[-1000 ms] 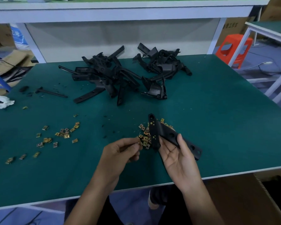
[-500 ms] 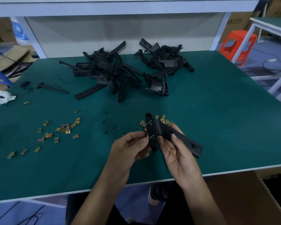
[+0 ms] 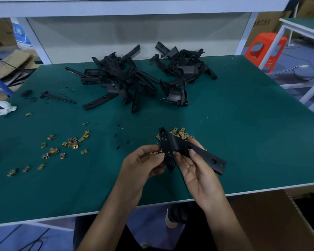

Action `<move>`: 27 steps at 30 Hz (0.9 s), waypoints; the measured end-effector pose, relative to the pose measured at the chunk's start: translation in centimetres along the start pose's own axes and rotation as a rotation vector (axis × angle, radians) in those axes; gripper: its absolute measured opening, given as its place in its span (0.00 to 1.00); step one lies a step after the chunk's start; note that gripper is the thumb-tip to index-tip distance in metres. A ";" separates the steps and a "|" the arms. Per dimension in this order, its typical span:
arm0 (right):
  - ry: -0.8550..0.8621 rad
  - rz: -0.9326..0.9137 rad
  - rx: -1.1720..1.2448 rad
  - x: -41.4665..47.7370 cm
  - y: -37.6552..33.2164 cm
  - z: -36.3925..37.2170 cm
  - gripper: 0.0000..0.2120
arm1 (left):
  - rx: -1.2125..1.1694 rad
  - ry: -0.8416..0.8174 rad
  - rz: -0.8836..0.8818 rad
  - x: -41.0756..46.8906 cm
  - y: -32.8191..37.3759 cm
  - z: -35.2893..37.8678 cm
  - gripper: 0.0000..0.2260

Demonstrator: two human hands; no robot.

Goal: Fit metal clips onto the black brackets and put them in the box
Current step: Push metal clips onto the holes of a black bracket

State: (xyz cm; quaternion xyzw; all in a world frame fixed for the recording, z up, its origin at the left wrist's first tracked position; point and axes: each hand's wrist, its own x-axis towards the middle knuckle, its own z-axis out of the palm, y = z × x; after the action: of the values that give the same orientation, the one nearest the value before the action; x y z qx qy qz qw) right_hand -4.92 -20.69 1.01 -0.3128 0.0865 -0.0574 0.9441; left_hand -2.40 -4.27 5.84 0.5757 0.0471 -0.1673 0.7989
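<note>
- Black plastic is what the bracket is made of. It is held up just above the green surface, near the front edge, between both hands.
- The right hand has a closed grip on the bracket. The thumb is on top of the long arm and the fingers curl under it.
- The left hand has a small, tight grip too. Its thumb and finger pinch together right at the bracket's short arm. It looks like they hold one gold clip, but it is too tiny for me to be sure.
- More loose clips lie on the surface just behind the bracket. Another bunch lies well off to the left.
- Two heaps of brackets wait at the back.
- The brown box sits below the surface, down on the right.
- The clip is small and smooth, so I think it could pop out of the pinch. The hands are near the front edge, so it might drop to the floor.
- The right hand holds only one arm of the bracket. A hard push could turn it, and the clip would go on crooked.
- A sharp metal edge could also nip a finger.
</note>
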 end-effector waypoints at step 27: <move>0.067 0.009 0.068 -0.1 -0.4 0.7 0.14 | 1.250 0.189 0.363 3.8 0.2 -6.4 0.09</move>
State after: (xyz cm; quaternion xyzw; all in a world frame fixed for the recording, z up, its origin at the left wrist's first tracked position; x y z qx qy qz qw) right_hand -4.93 -20.65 1.80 -0.2778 0.1175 -0.0668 0.9511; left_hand 2.01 0.98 2.87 0.9424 -0.0869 0.0253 0.3222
